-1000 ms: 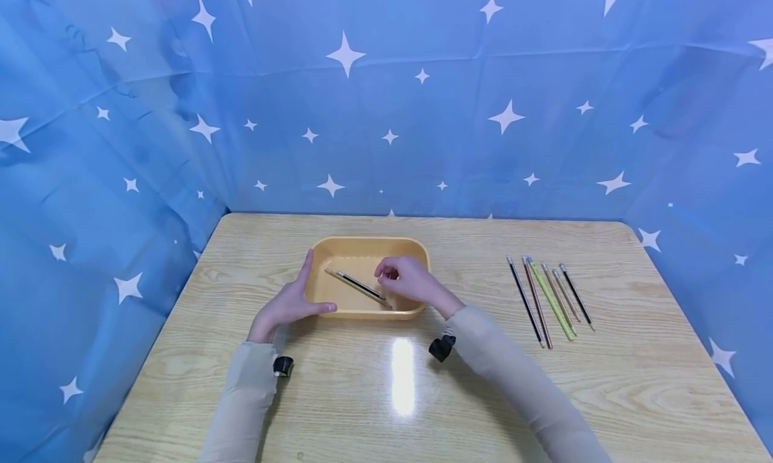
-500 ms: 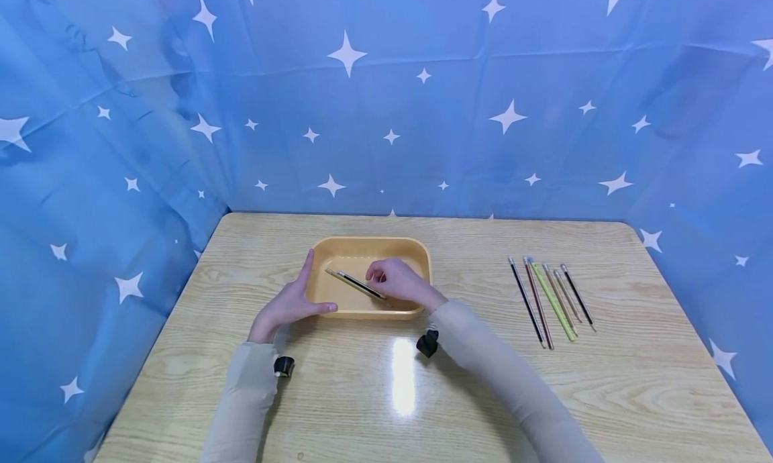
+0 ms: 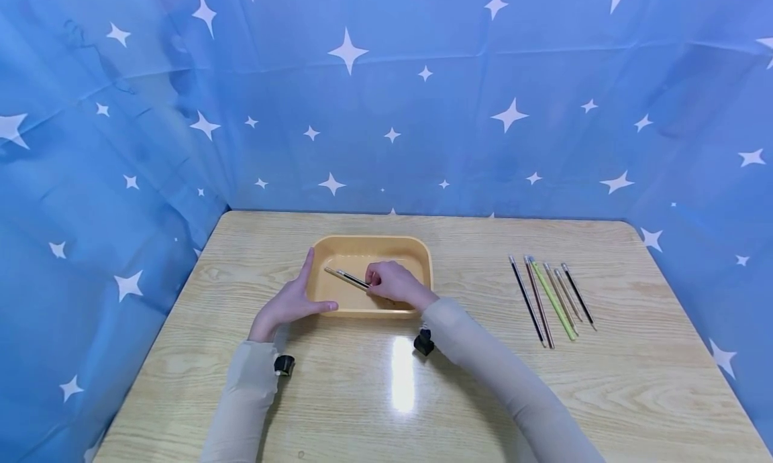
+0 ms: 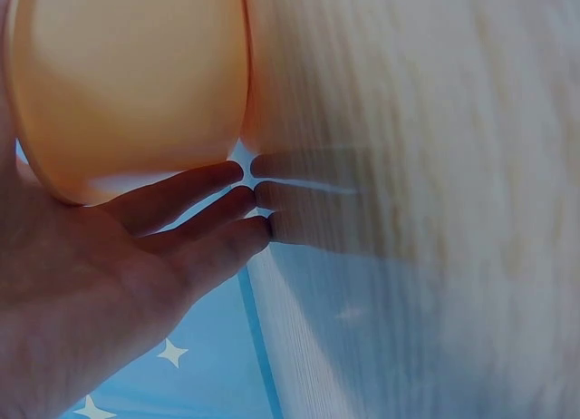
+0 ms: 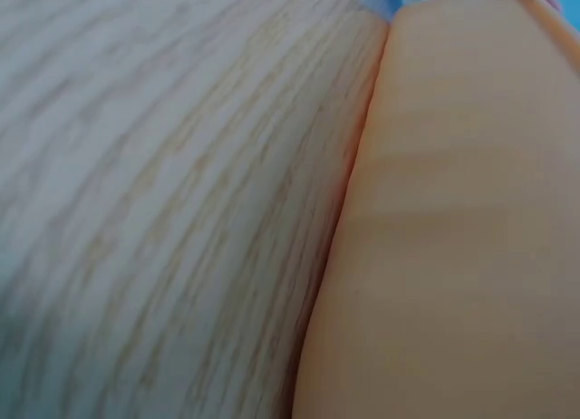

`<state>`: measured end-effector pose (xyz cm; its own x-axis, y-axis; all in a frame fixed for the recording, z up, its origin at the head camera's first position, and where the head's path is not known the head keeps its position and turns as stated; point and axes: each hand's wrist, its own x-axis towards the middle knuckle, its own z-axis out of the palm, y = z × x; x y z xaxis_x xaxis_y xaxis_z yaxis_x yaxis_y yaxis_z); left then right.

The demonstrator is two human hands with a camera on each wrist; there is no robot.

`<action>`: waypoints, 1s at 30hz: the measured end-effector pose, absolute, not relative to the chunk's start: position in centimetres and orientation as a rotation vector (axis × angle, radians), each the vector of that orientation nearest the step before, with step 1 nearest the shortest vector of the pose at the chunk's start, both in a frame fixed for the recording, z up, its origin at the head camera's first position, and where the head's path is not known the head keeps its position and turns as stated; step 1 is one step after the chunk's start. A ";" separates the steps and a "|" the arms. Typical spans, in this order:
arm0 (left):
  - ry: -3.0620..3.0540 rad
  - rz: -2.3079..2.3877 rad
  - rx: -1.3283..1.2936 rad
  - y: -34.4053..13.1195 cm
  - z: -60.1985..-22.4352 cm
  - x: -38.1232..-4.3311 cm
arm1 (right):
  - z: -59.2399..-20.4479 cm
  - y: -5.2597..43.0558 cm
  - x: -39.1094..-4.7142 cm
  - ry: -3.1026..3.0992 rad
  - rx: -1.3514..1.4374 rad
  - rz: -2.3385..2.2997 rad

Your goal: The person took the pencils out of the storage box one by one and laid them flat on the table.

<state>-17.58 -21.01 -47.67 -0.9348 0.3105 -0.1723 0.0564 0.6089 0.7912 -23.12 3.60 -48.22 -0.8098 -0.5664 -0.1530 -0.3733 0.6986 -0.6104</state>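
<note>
An orange plastic tray (image 3: 329,300) sits on the table. At its left end my left hand (image 3: 291,304) braces it, index finger along the side and thumb at the front rim. The left wrist view shows that hand's fingers (image 4: 195,197) straight against the tray wall (image 4: 136,65). My right hand (image 3: 395,282) reaches into the tray, fingertips curled at a black pencil (image 3: 353,279), whose lower half it hides. Right beside that pencil lies a tan pencil (image 3: 333,272). In the right wrist view only the tray's outer wall (image 5: 444,274) fills the right half; the right hand is out of sight there.
To the right, several pencils lie roughly side by side on the wooden table (image 3: 471,382), among them a lime-green pencil (image 3: 552,298) and a dark pencil (image 3: 527,302) at the group's left. A blue star-patterned curtain (image 3: 386,94) hangs behind and at both sides.
My right hand has moved left and slightly down inside the tray, its fingertips closing in on the black pencil. The left hand and the tray have stayed put.
</note>
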 end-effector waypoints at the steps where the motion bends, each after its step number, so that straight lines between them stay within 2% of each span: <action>1: 2.543 1.237 0.297 -21.0 -47.7 -17.6 | -48.2 3.6 -23.1 2.583 -0.731 -0.820; 8: 2.528 1.255 0.284 -21.0 -47.7 -17.5 | -48.3 3.6 -23.1 2.560 -0.698 -0.801; 19: 2.525 1.259 0.278 -21.0 -47.8 -17.5 | -48.8 4.1 -23.3 2.506 -0.852 -0.925; 30: 2.522 1.281 0.289 -21.0 -47.7 -17.4 | -48.7 4.3 -23.2 2.425 -0.887 -1.005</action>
<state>-17.42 -20.95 -47.72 -0.9357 0.3088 -0.1707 0.0442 0.5826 0.8116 -23.24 4.27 -48.69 -0.7341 -0.6727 -0.0927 -0.4099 0.5478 -0.7293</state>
